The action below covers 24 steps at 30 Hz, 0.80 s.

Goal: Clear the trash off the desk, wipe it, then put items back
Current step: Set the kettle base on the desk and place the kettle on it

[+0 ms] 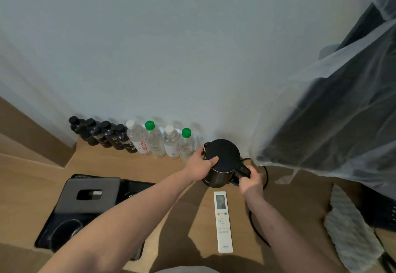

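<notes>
A black electric kettle (225, 155) stands on the wooden desk (175, 174) near the wall, right of a row of bottles. My left hand (200, 166) grips the kettle's body from the left, thumb across the lid. My right hand (250, 181) is closed around the kettle's handle on the right side. A black cord (256, 227) loops on the desk behind and below my right hand. A grey-white wiping cloth (347, 227) lies at the right edge of the desk.
Several dark bottles (100, 133) and several clear water bottles (158, 142) line the wall. A white remote (222, 221) lies in front of the kettle. A black tray (137, 187) at front left holds a grey tissue box (90, 195) and a cup (64, 233). A sheer curtain (334, 110) hangs at the right.
</notes>
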Available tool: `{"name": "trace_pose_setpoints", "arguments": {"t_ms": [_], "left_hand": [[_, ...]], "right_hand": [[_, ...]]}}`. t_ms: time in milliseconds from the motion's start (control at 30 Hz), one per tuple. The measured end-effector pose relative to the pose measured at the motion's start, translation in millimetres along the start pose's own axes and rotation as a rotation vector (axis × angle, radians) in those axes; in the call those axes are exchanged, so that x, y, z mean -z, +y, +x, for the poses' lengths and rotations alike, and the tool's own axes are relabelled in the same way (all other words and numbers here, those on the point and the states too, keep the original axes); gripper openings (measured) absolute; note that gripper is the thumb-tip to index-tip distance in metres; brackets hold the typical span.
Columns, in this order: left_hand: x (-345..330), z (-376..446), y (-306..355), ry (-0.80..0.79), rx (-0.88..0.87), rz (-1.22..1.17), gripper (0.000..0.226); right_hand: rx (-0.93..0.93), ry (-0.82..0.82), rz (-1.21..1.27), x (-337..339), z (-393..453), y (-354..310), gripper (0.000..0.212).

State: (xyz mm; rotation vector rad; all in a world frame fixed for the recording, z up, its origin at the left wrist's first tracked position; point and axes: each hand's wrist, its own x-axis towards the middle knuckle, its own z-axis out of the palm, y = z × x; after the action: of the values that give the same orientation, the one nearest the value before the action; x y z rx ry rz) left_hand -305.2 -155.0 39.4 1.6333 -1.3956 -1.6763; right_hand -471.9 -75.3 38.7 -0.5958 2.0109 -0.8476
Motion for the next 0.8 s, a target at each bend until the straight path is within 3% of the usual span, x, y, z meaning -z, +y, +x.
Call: {"name": "trace_pose_setpoints", "arguments": {"t_ms": [167,333,433,633,800], "left_hand": [[-4.3,4.8,-26.2,0.028,0.093,-0.202,0.09],[-13.1,10.2,-38.9,0.047,0.183,-0.544,0.086],[-14.1,9.2,-36.1,0.046,0.169,-0.532,0.072],[-21.3,13.7,-44.9,0.167,0.15,-0.458,0.111],[-15.6,-0.4,-38.1,0.133,0.157,-0.4,0.114]], "right_hand": [[0.057,0.002,-0.003,-9.7,8.0,0.0,0.043],[0.101,-0.013,0.052,-14.1,19.7,-10.0,0.033],[0.084,-0.027,0.13,-21.4,31.1,-8.4,0.038],[-0.004,-0.014,0.219,-27.6,46.8,-12.8,0.047],[0.012,0.019,0.137,-24.5,37.0,-18.0,0.042]]}}
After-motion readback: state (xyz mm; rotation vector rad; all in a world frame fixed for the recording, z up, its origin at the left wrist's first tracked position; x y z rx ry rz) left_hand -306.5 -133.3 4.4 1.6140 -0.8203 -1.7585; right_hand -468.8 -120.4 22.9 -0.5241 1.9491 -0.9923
